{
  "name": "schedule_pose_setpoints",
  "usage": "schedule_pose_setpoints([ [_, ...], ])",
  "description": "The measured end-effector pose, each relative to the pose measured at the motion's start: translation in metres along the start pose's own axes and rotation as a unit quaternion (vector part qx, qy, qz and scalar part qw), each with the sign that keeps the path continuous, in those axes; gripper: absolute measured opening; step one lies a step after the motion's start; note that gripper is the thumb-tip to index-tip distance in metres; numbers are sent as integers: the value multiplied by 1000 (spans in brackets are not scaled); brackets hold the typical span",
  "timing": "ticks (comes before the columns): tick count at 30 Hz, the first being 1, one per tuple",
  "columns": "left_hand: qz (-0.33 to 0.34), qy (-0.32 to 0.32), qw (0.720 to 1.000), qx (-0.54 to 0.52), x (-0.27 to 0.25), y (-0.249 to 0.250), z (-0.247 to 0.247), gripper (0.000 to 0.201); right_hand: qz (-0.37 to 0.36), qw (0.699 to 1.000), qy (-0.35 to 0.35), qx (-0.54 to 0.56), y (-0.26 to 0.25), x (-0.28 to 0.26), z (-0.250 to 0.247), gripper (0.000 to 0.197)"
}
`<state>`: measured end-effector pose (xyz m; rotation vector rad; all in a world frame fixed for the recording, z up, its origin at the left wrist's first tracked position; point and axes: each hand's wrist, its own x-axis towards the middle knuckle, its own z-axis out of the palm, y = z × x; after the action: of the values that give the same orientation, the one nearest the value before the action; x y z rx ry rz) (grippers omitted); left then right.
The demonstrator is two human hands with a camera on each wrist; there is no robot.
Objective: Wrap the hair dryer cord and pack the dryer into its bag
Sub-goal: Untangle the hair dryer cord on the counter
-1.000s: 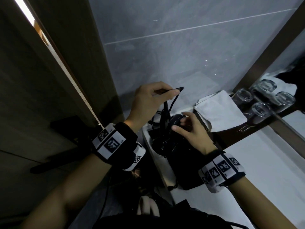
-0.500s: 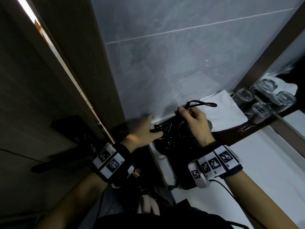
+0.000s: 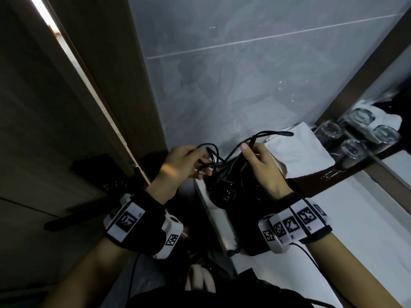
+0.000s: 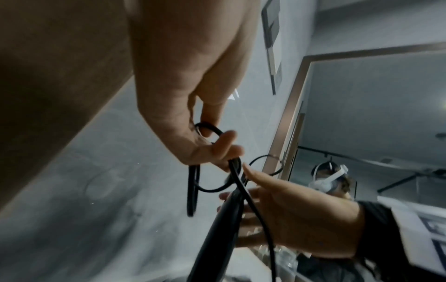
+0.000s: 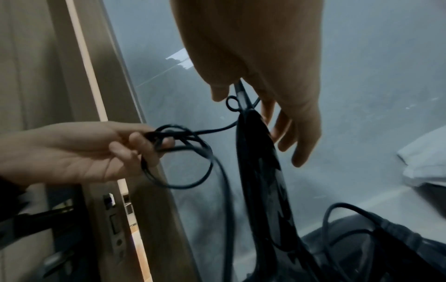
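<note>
The black hair dryer [image 3: 224, 192] stands nose-down at the white counter's left edge, handle [image 5: 260, 171] pointing up. My right hand [image 3: 249, 150] pinches the black cord [image 3: 278, 133] at the handle's top between thumb and forefinger; the other fingers [image 5: 299, 148] hang loose. To its left, my left hand [image 3: 200, 162] grips several loose loops of the same cord [image 5: 178, 147], fingers [image 4: 224, 145] curled round them. One strand runs from the loops across to the handle top. A black bag [image 3: 251, 232] lies under the dryer, below my right wrist.
A folded white towel [image 3: 295, 152] lies just right of my right hand. Upturned glasses [image 3: 353, 150] stand on a dark tray by the mirror. The grey tiled wall [image 3: 233, 85] is close behind, and a wooden door frame [image 3: 106, 85] stands left.
My left hand came down from holding the cord high and now holds gathered loops beside the dryer. My right hand left the dryer body and pinches the cord at the handle top.
</note>
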<state>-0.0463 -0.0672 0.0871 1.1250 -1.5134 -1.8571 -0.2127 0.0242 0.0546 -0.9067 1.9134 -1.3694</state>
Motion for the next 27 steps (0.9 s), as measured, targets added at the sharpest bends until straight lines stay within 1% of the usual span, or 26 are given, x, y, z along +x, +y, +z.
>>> schedule_pose_setpoints([
  [3,31,-3,998,-55,-8,11,-2,26,-29,996,-5,-81,-6,-7,1,38],
  [4,36,-2,997,-73,-11,14,-2,25,-32,995,-6,-95,-9,-10,3,39],
  [6,45,7,994,-100,-14,18,-1,24,-41,995,15,-93,-16,-22,8,35],
  [7,49,11,993,-109,-15,19,-1,24,-49,994,38,-84,-19,-29,10,39],
  [8,54,13,992,-115,-16,20,0,25,-69,993,60,-80,-24,-36,13,43],
  [9,61,14,990,-123,-17,21,1,26,-97,990,63,-86,-28,-41,14,42],
  [10,69,14,989,-132,-18,21,2,28,-123,987,41,-97,-31,-46,15,37],
  [11,80,15,987,-137,-19,21,2,29,-139,984,-2,-113,-35,-48,16,28],
  [12,92,17,986,-135,-19,21,3,29,-145,980,-48,-131,-37,-49,17,19],
  [13,106,21,986,-128,-20,22,3,26,-151,976,-76,-140,-39,-49,17,13],
  [14,119,24,985,-120,-20,22,4,21,-162,975,-71,-136,-39,-48,16,13],
  [16,135,29,984,-108,-21,22,2,16,-188,976,-14,-106,-39,-46,12,19],
  [18,135,38,984,-113,-22,22,-1,15,-199,976,39,-83,-38,-44,6,22],
  [20,134,56,981,-127,-23,21,-5,17,-190,976,77,-75,-33,-40,-1,26],
  [21,138,64,980,-131,-23,21,-8,18,-175,977,98,-66,-30,-37,-7,29],
  [24,159,75,978,-109,-22,19,-14,16,-121,983,134,-28,-25,-32,-24,31],
  [25,167,77,978,-96,-21,17,-16,17,-121,982,140,-34,-24,-31,-28,31],
  [27,180,81,977,-74,-20,15,-17,20,-143,976,160,-38,-25,-29,-34,33],
])
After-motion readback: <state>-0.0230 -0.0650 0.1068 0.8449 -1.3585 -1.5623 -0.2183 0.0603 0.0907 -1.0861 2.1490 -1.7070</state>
